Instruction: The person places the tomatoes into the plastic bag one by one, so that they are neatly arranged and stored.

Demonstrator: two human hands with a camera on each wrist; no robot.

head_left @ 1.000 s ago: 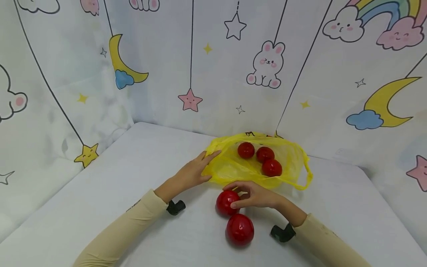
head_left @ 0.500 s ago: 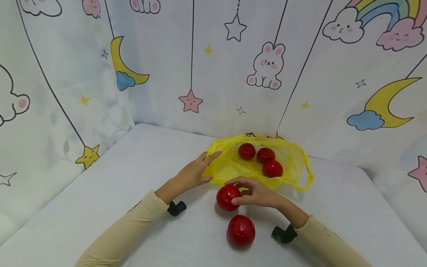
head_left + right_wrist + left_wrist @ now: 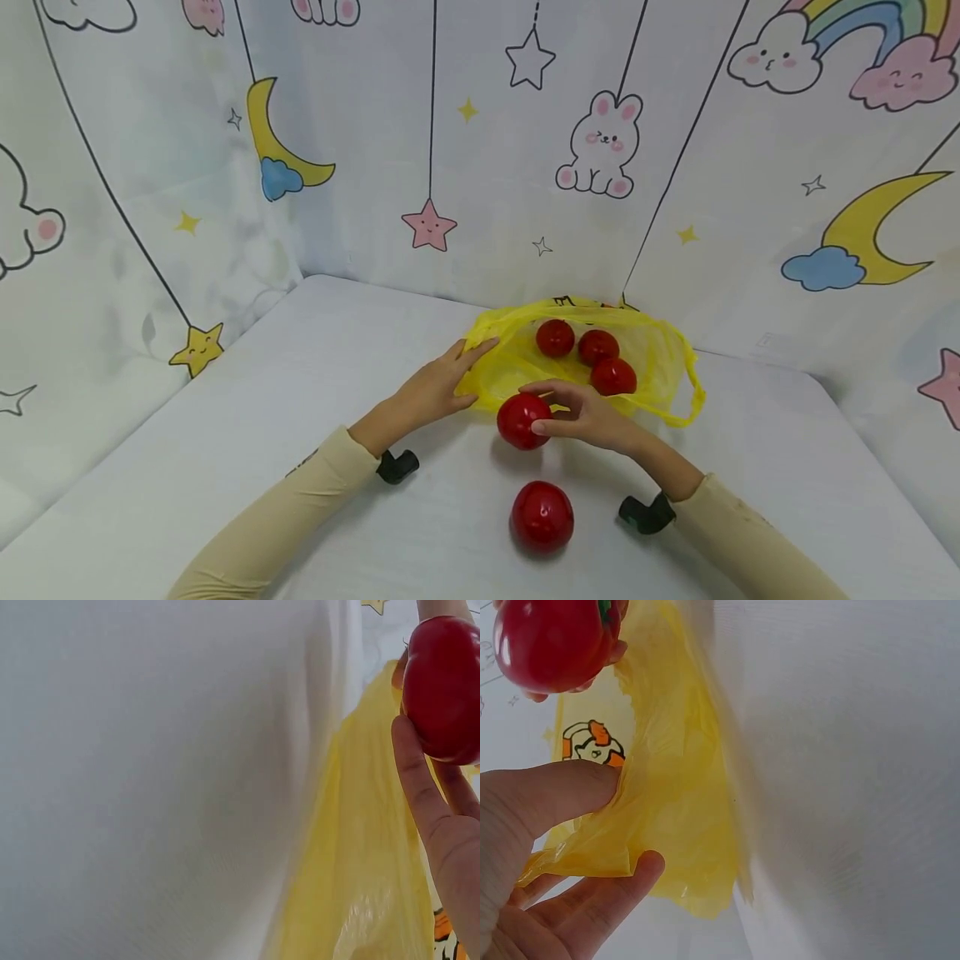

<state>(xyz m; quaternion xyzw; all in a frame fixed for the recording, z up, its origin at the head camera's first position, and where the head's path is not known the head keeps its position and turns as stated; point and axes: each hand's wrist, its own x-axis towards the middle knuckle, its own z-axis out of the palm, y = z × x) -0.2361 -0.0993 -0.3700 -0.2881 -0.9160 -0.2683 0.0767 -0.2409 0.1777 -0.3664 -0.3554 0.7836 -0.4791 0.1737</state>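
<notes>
Showing green only in left wrist view, the held fruit [image 3: 551, 643] gleams.

On the white table [image 3: 435, 542], a yellow bag [image 3: 517, 367] lay near the far edge. One red fruit [image 3: 542, 517] sat farther in

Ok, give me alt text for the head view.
A right hand holds a shiny red fruit at the near edge of an open yellow bag with three more red fruits inside. The left hand grips the bag's left side; another fruit rests on the white table in front.
</notes>
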